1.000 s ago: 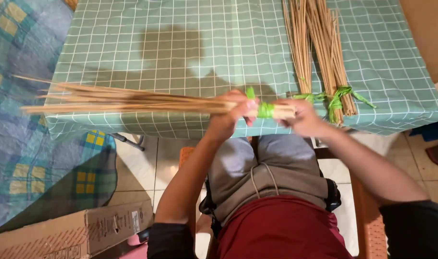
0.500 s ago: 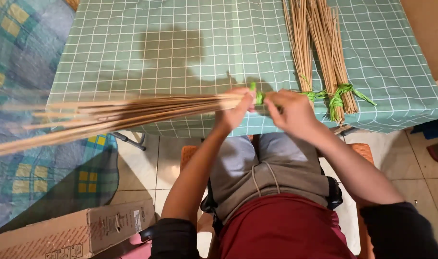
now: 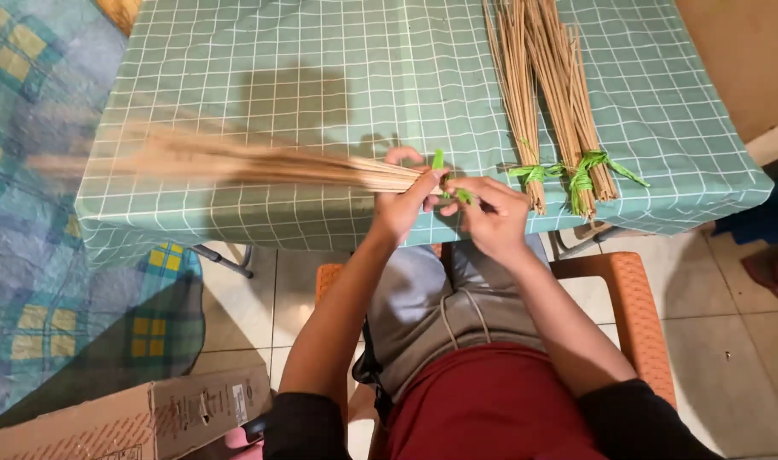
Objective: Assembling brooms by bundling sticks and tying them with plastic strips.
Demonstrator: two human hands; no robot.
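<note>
Together, both hands' fingers [image 3: 423, 181] pinch the stick bundle's [image 3: 321, 167] green-tied end.

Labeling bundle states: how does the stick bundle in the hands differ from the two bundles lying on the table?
The held bundle is gripped by the left hand, lies crosswise, points left and is motion-blurred; the table bundles lie untouched, lengthwise and sharp. Its green tie is loose between the left and the right hand; their ties are knotted. All are thin tan sticks.
</note>
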